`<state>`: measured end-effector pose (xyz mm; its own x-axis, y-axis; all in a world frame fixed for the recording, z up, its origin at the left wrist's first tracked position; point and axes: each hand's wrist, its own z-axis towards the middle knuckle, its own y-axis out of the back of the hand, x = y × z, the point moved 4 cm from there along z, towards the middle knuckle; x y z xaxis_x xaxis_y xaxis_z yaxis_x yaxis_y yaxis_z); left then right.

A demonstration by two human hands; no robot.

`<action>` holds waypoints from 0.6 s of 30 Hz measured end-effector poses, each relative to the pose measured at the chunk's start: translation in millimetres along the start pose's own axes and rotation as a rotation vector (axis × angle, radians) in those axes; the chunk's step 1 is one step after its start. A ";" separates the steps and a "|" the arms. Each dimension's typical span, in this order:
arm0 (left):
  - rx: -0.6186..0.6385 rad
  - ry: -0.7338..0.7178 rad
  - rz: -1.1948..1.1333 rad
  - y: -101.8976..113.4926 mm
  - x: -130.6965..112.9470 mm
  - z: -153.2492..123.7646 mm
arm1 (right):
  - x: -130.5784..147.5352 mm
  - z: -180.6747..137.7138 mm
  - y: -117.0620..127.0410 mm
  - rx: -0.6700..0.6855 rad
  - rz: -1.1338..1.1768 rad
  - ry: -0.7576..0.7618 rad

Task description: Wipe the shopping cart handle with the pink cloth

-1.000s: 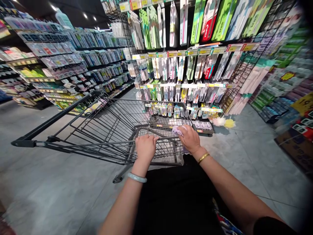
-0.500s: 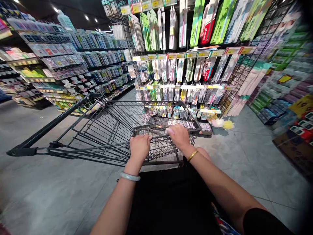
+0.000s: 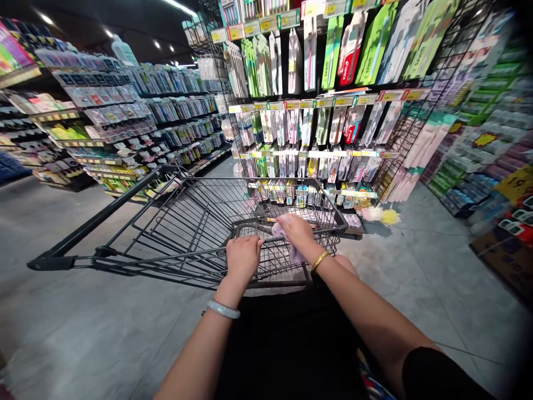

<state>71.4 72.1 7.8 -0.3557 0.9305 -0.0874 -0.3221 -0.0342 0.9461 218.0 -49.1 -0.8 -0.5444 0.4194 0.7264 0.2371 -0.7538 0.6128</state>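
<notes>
A black wire shopping cart [image 3: 195, 222] stands side-on before me, its push handle [image 3: 54, 262] off to the left. My left hand [image 3: 244, 256] is closed around the cart's near top rail, fingers curled over the wire. In my right hand [image 3: 296, 232] is a crumpled light purple cloth [image 3: 296, 254], bunched in the fingers and hanging down on the near side of the same rail. That hand rests at the rail, right of the left one. The cart basket shows bare wire and a smaller folded wire part inside.
Beyond the cart rises a rack of hanging packaged toothbrushes [image 3: 308, 122] with price strips. Long stocked shelves [image 3: 175, 111] run back at the left. At the right stand stacked packs [image 3: 474, 150] and a cardboard box [image 3: 499, 261]. Yellow and white puffs [image 3: 389, 215] hang low near the grey floor [image 3: 416, 266].
My right hand has moved slightly left along the rail, and more of the purple cloth shows below it. My left hand keeps its hold. The view has shifted slightly.
</notes>
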 end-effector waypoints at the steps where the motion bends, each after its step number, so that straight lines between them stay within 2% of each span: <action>1: -0.020 0.010 -0.039 2.2 -3.2 -0.6 | -2.3 5.8 3.3 -0.040 0.211 -0.093; 4: -0.157 -0.023 -0.185 13.5 -29.3 -7.2 | -14.1 18.1 15.0 -0.179 0.907 -0.337; 5: -0.199 -0.067 -0.247 17.8 -43.7 -11.6 | -16.9 19.2 17.3 -0.207 1.087 -0.385; 7: -0.240 -0.169 -0.386 25.7 -76.3 -23.5 | -20.5 16.9 20.2 -0.251 1.302 -0.432; 10: -0.208 -0.236 -0.504 31.1 -115.4 -41.2 | -26.1 8.2 28.5 -0.379 1.367 -0.427; 12: -0.120 -0.215 -0.581 25.4 -126.4 -44.5 | -28.7 3.7 38.2 -0.469 1.366 -0.405; 13: -0.075 -0.164 -0.648 19.7 -126.2 -42.1 | -28.8 2.0 43.3 -0.506 1.371 -0.397; 15: -0.014 0.027 -0.843 4.8 -117.2 -30.1 | -24.8 -2.0 51.0 -0.545 1.407 -0.375; 17: 0.009 0.204 -1.091 -9.0 -107.7 -13.1 | -14.5 -9.0 49.3 -0.490 1.463 -0.372; 18: 0.009 0.234 -1.235 -12.7 -106.1 -4.2 | -7.3 -14.2 44.1 -0.416 1.486 -0.381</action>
<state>109.5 -27.7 3.7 0.0309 0.2529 -0.9670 -0.5450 0.8152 0.1958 221.1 -92.6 16.5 0.2016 -0.7358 0.6465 0.0894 -0.6435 -0.7602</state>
